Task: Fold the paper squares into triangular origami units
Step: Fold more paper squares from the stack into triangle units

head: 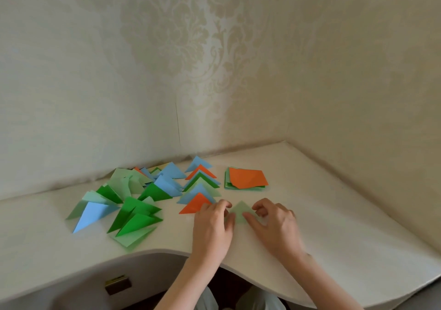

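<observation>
Left of the fingers, folded paper triangles (133,204) lie scattered on the white surface (334,226). Between both hands, left hand (212,228) and right hand (274,226) pinch a pale green triangle (241,210) with curled fingers. Beyond them sits an orange-topped stack of squares (247,178).

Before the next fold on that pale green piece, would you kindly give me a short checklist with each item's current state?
1. Pale green triangle lies flat on the table: ok.
2. Left hand holds its left side, fingers curled at the edge: ok.
3. Right hand holds its right side: ok.
4. Edges lined up under the fingers: cannot tell, the fingers cover them.
5. Orange triangle right beside the left hand, possibly in the way of the fold: not ok.
6. Stack of unfolded squares, orange on top, sits beyond the hands for the next unit: ok.
</observation>
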`<state>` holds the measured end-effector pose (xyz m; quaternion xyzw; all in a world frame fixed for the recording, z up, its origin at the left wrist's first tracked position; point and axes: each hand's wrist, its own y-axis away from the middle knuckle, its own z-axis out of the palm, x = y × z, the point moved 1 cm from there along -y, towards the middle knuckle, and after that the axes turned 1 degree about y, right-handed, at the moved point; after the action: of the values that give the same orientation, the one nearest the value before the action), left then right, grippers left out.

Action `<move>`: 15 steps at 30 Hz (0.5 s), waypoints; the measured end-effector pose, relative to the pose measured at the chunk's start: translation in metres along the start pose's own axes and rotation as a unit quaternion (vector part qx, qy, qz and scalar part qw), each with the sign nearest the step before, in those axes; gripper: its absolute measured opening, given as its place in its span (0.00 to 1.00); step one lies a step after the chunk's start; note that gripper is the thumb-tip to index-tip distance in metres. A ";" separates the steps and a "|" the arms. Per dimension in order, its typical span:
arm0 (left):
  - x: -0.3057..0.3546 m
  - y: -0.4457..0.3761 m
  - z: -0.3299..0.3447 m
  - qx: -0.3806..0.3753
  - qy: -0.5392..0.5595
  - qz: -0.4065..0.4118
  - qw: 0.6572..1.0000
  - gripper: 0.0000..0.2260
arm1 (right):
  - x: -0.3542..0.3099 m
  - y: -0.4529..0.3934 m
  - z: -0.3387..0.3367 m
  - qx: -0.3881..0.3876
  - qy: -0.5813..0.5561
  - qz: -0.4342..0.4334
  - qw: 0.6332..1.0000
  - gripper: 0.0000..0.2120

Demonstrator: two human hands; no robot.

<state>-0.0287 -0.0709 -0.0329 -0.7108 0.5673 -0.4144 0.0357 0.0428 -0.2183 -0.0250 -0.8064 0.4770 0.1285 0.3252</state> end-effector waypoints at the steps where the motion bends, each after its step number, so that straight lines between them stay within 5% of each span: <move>1: 0.002 -0.001 0.002 0.008 -0.011 -0.006 1.000 0.06 | -0.002 0.000 0.001 0.006 0.002 0.008 1.000 0.13; 7: 0.003 -0.001 0.016 0.014 -0.079 -0.007 0.997 0.08 | -0.007 0.000 0.008 0.002 0.017 0.032 0.999 0.14; 15: -0.009 -0.002 0.012 0.012 0.036 -0.036 0.999 0.12 | -0.004 -0.007 0.010 -0.061 -0.041 0.102 0.992 0.14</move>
<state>-0.0195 -0.0679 -0.0443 -0.7150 0.5371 -0.4474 0.0088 0.0481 -0.2066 -0.0281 -0.7661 0.5342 0.2228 0.2794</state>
